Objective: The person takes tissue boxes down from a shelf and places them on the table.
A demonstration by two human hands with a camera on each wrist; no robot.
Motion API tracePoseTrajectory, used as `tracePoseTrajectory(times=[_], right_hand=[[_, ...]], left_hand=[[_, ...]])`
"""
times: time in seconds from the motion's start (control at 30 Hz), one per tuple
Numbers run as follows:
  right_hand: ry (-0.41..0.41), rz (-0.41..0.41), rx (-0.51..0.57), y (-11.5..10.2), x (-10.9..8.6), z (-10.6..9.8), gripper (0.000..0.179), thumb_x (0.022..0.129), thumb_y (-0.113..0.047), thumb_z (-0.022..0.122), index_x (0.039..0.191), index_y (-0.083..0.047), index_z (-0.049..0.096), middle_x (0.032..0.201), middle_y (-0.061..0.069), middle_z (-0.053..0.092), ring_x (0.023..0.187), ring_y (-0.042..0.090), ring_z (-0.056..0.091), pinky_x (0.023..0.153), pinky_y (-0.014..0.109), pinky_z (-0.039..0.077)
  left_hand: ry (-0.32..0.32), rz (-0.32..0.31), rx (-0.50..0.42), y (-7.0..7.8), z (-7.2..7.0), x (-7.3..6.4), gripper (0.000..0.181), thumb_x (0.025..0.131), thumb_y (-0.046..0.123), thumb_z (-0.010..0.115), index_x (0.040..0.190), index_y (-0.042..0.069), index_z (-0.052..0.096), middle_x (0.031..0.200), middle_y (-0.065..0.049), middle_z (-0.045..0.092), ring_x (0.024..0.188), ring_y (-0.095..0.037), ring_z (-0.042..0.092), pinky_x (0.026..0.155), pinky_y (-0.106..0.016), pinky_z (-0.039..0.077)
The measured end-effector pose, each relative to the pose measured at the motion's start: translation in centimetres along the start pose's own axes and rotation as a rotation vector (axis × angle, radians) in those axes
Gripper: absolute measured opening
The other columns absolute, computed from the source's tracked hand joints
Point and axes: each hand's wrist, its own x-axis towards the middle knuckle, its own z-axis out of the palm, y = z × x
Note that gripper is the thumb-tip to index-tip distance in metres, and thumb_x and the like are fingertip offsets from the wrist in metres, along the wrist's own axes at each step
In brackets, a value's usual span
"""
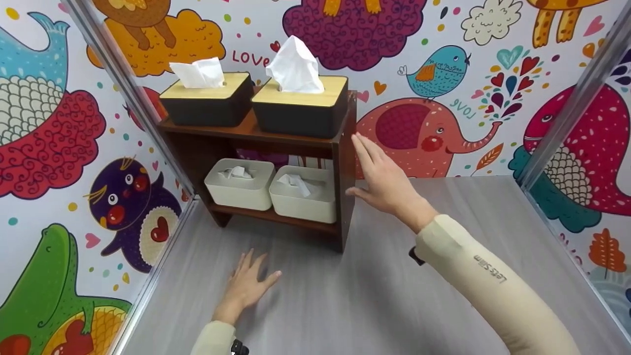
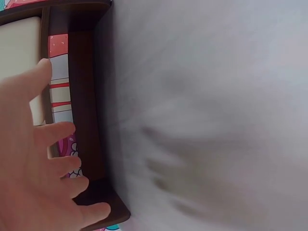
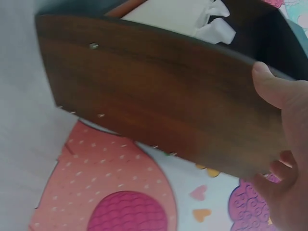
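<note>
A dark brown wooden shelf stands on the grey surface. On its top sit two black tissue boxes with light wooden lids, a left one and a right one. The lower level holds two cream tissue boxes, left and right. My right hand is beside the shelf's right side panel, fingers extended and thumb apart; contact with the wood cannot be told. In front of the shelf, my left hand hovers over the surface with spread fingers, holding nothing.
Printed panels with cartoon animals wall in the grey surface at the back, left and right. A metal corner rail runs up behind the shelf's left side. White tissues stick up from both upper boxes.
</note>
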Motion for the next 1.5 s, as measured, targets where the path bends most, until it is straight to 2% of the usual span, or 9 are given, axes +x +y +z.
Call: tracePoseTrajectory(times=[0.1, 0.23, 0.5, 0.8, 1.17, 1.5], right_hand=[[0.048, 0.001, -0.009, -0.9, 1.1, -0.2, 0.113, 0.074, -0.037, 0.083, 0.158, -0.015, 0.010, 0.163, 0.008, 0.018, 0.151, 0.025, 0.020, 0.116, 0.043, 0.036], [0.060, 0.029, 0.002, -1.5, 1.9, 0.1, 0.114, 0.076, -0.039, 0.081, 0.158, -0.016, 0.006, 0.165, 0.005, 0.013, 0.153, 0.023, 0.015, 0.118, 0.041, 0.033], [0.097, 0.057, 0.020, -2.0, 2.9, 0.7, 0.118, 0.075, -0.041, 0.082, 0.158, -0.018, 0.002, 0.166, 0.002, 0.006, 0.153, 0.021, 0.012, 0.118, 0.040, 0.034], [0.109, 0.093, 0.060, -2.3, 3.3, 1.0, 0.122, 0.075, -0.039, 0.083, 0.158, -0.021, -0.005, 0.167, -0.001, 0.004, 0.152, 0.022, 0.020, 0.117, 0.041, 0.034], [0.100, 0.085, 0.030, -2.2, 3.5, 1.1, 0.117, 0.075, -0.041, 0.081, 0.158, -0.016, 0.002, 0.167, 0.002, 0.004, 0.153, 0.021, 0.016, 0.123, 0.044, 0.022], [0.113, 0.099, 0.063, -2.5, 3.3, 1.2, 0.116, 0.075, -0.035, 0.081, 0.157, -0.017, 0.001, 0.167, 0.000, 0.002, 0.149, 0.023, 0.027, 0.119, 0.042, 0.032]], left_hand=[[0.004, 0.004, -0.003, 0.0, 0.1, 0.0, 0.076, 0.091, 0.062, 0.052, 0.147, 0.012, 0.043, 0.160, -0.021, 0.023, 0.149, -0.044, 0.016, 0.112, -0.073, 0.018], [-0.007, 0.000, -0.010, -0.1, 0.3, 0.1, 0.078, 0.091, 0.065, 0.048, 0.147, 0.012, 0.043, 0.161, -0.021, 0.022, 0.149, -0.043, 0.015, 0.113, -0.071, 0.017], [-0.029, -0.014, -0.049, 0.0, 0.1, 0.0, 0.079, 0.091, 0.064, 0.049, 0.147, 0.009, 0.042, 0.161, -0.022, 0.018, 0.150, -0.044, 0.011, 0.115, -0.070, 0.011], [-0.015, -0.004, -0.038, -0.5, 0.0, 0.2, 0.079, 0.091, 0.064, 0.049, 0.147, 0.009, 0.041, 0.161, -0.023, 0.019, 0.150, -0.044, 0.011, 0.116, -0.069, 0.012], [0.021, -0.009, -0.031, -0.7, -1.1, 0.0, 0.076, 0.091, 0.062, 0.051, 0.146, 0.009, 0.044, 0.160, -0.023, 0.022, 0.148, -0.045, 0.015, 0.116, -0.069, 0.015], [0.028, -0.034, -0.029, -1.5, -2.5, -0.4, 0.078, 0.092, 0.064, 0.048, 0.148, 0.011, 0.040, 0.161, -0.022, 0.019, 0.149, -0.046, 0.012, 0.116, -0.069, 0.012]])
